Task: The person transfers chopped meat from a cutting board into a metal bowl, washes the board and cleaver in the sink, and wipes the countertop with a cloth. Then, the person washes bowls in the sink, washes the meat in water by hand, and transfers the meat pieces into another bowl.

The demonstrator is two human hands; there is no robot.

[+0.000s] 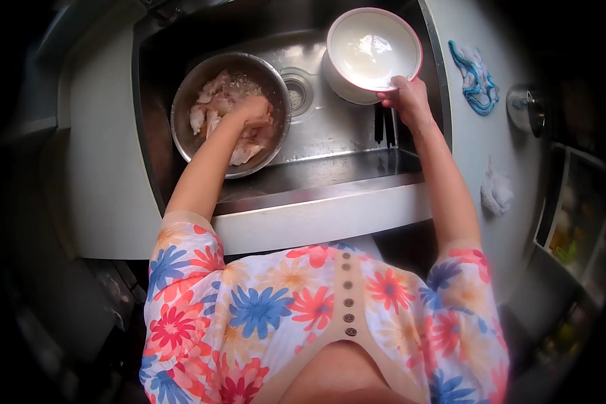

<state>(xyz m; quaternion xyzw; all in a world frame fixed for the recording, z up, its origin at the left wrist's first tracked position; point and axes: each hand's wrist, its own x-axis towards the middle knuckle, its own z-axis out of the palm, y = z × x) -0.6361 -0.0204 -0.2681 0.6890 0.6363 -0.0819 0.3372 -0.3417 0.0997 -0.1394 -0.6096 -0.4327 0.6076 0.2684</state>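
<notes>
Raw chicken pieces (212, 108) lie in wet, cloudy liquid inside a round steel basin (179, 128) on the left side of the sink. My left hand (252, 112) reaches into this basin among the meat, its fingers curled. Whatever those fingers grip is hidden beneath the hand. At the sink's right side, my right hand (405, 101) pinches the near edge of a white bowl (370, 50) with a pink rim, thumb on the rim and fingers underneath. The bowl's inside is pale and reflects light; another pale round vessel (347, 91) shows partly below it.
The steel sink (330, 138) has a round drain (296, 94) between the two vessels. Dark sticks (384, 126) stand near the right wall. On the right counter are a blue-edged cloth (477, 81), a white crumpled cloth (496, 192) and a metal container (524, 108).
</notes>
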